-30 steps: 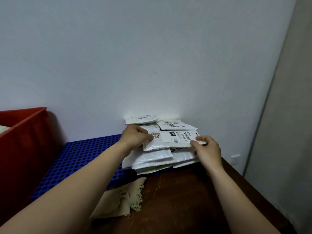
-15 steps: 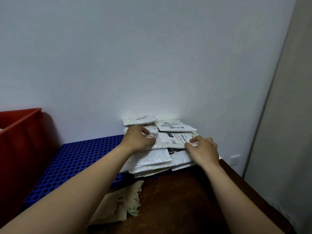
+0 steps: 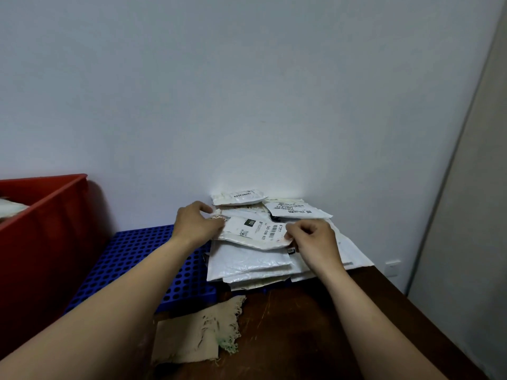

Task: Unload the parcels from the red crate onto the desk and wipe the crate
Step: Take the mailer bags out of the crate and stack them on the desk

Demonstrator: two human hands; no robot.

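Note:
A pile of white parcels (image 3: 248,263) lies against the wall, partly on the brown desk (image 3: 307,330). On top of the pile sits a white labelled parcel (image 3: 256,231). My left hand (image 3: 196,224) holds its left edge and my right hand (image 3: 312,239) pinches its right edge. The red crate (image 3: 46,237) stands at the left; a bit of white shows inside it at the frame's edge. A frayed beige cloth (image 3: 197,333) lies on the desk in front of the pile.
A blue perforated plastic board (image 3: 142,267) lies under the crate and under the pile's left side. The white wall runs directly behind the pile. The desk's right edge drops off beside a grey wall panel (image 3: 466,215).
The view has shifted a little left, showing more of the crate. Both hands have stayed on the top parcel; the right hand has curled and now pinches its right edge.

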